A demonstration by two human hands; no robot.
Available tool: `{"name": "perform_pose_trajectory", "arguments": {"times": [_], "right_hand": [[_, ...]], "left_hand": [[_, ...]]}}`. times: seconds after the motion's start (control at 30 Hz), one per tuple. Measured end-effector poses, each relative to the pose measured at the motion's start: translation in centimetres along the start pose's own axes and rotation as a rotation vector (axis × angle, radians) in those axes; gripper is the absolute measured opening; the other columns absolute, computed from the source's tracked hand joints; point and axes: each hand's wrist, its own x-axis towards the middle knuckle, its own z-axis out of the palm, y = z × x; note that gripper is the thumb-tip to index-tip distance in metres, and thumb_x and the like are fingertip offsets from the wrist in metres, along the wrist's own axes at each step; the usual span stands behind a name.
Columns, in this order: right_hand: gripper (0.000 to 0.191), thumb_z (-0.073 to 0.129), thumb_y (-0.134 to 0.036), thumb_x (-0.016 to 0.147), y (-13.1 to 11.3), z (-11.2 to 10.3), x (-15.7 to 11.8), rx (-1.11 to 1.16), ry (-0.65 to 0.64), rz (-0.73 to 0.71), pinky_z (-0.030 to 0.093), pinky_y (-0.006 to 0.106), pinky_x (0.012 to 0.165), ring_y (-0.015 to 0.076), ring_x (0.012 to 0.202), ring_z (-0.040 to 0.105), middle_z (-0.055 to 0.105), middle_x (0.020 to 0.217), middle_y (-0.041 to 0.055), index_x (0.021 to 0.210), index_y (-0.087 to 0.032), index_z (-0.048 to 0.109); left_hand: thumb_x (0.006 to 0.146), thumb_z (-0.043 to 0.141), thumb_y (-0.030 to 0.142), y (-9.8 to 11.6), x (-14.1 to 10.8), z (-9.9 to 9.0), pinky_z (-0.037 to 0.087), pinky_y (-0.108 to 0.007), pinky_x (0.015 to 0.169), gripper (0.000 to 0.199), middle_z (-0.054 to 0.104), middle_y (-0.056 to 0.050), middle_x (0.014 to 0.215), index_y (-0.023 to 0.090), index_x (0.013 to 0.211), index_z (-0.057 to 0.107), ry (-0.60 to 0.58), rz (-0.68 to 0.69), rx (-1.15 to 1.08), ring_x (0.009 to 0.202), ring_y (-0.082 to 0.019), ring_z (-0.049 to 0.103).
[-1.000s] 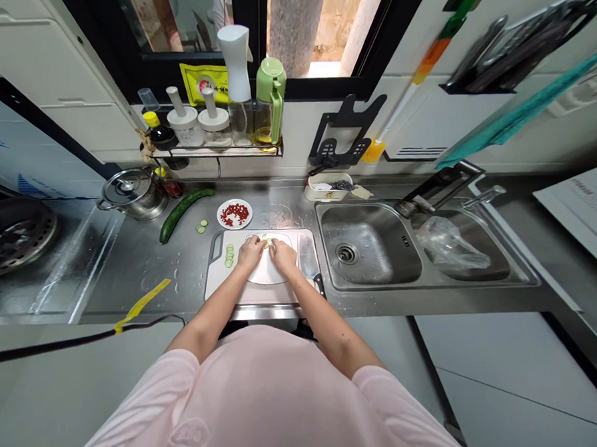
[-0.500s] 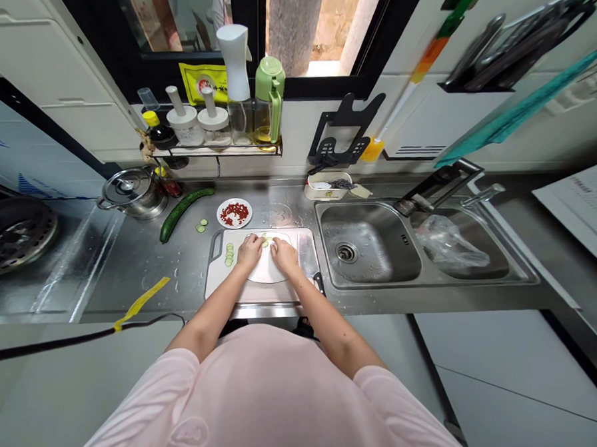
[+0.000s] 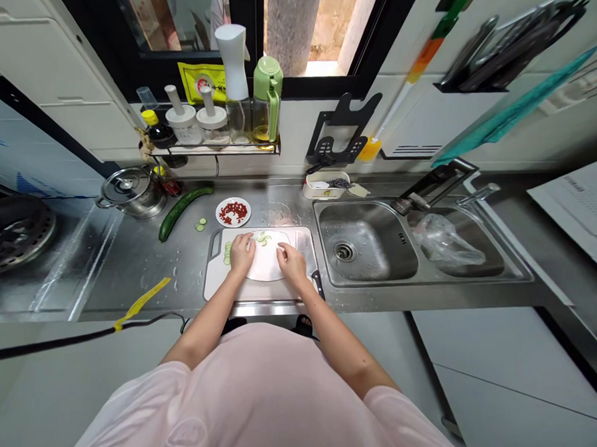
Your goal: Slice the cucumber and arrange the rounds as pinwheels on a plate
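Observation:
My left hand (image 3: pixel 242 252) rests on the left part of a round white plate (image 3: pixel 269 270), just beside several thin cucumber slices (image 3: pixel 262 239). My right hand (image 3: pixel 291 262) lies on the plate's right side, with its fingers apart and nothing in them. The plate sits on a white cutting board (image 3: pixel 259 291). A row of cucumber slices (image 3: pixel 227 254) stands along the board's left side. A knife (image 3: pixel 318 284) lies at the board's right edge, its black handle towards me. Behind the board lie a whole green cucumber (image 3: pixel 182 213) and a small plate of chopped red pieces (image 3: pixel 232 212).
A steel double sink (image 3: pixel 364 241) lies right of the board, with a plastic bag (image 3: pixel 447 241) in its far basin. A steel pot (image 3: pixel 133 192) and a stove grate (image 3: pixel 9 233) stand left. A bottle rack (image 3: pixel 214 150) runs along the back wall.
My hands have moved apart, the left drawing back to the left and the right to the right. The cucumber slices on the plate now show between and above them.

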Motion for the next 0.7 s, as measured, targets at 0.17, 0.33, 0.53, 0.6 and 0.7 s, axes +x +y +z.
{"name": "perform_pose_trajectory", "arguments": {"times": [0.17, 0.33, 0.53, 0.6, 0.7], "right_hand": [[0.039, 0.035, -0.035, 0.094, 0.8, -0.8, -2.6, 0.071, 0.051, -0.028, 0.043, 0.027, 0.082, 0.0179, 0.085, 0.060, 0.067, 0.095, 0.0079, 0.117, -0.017, 0.061], [0.037, 0.037, -0.035, 0.092, 1.2, -1.1, -4.7, 0.104, 0.051, -0.024, 0.044, 0.026, 0.080, 0.0178, 0.082, 0.061, 0.068, 0.094, 0.0077, 0.112, -0.017, 0.063], [0.035, 0.040, -0.034, 0.091, 1.3, -0.8, -6.1, 0.151, 0.072, -0.047, 0.044, 0.026, 0.074, 0.0175, 0.076, 0.061, 0.068, 0.084, 0.0061, 0.108, -0.017, 0.065], [0.034, 0.042, -0.034, 0.090, 1.3, -0.7, -6.3, 0.168, 0.092, -0.068, 0.044, 0.027, 0.073, 0.0173, 0.073, 0.061, 0.068, 0.083, 0.0061, 0.106, -0.016, 0.066], [0.033, 0.043, -0.034, 0.090, 1.2, -0.4, -6.6, 0.189, 0.108, -0.090, 0.043, 0.026, 0.070, 0.0171, 0.071, 0.060, 0.068, 0.082, 0.0063, 0.105, -0.016, 0.067]], "left_hand": [[0.091, 0.044, 0.027, -1.0, -2.8, -2.1, 0.046, -0.028, 0.082, 0.026, 0.062, -0.008, 0.102, 0.017, 0.108, 0.061, 0.108, -0.070, -0.085, 0.088, -0.016, 0.058], [0.089, 0.046, 0.028, -2.4, -5.8, -3.2, 0.047, -0.028, 0.083, 0.025, 0.063, -0.007, 0.099, 0.017, 0.104, 0.063, 0.148, -0.122, -0.084, 0.085, -0.016, 0.059], [0.088, 0.046, 0.028, -4.6, -7.7, -3.9, 0.047, -0.028, 0.081, 0.026, 0.064, -0.008, 0.100, 0.018, 0.104, 0.063, 0.152, -0.184, -0.051, 0.081, -0.015, 0.059], [0.087, 0.047, 0.028, -5.2, -7.9, -4.2, 0.046, -0.029, 0.080, 0.027, 0.063, -0.008, 0.099, 0.018, 0.106, 0.064, 0.142, -0.222, -0.025, 0.079, -0.015, 0.058], [0.083, 0.053, 0.032, -5.7, -7.9, -4.5, 0.042, -0.033, 0.084, 0.029, 0.063, -0.007, 0.097, 0.020, 0.108, 0.064, 0.093, -0.307, 0.078, 0.084, -0.019, 0.059]]}}
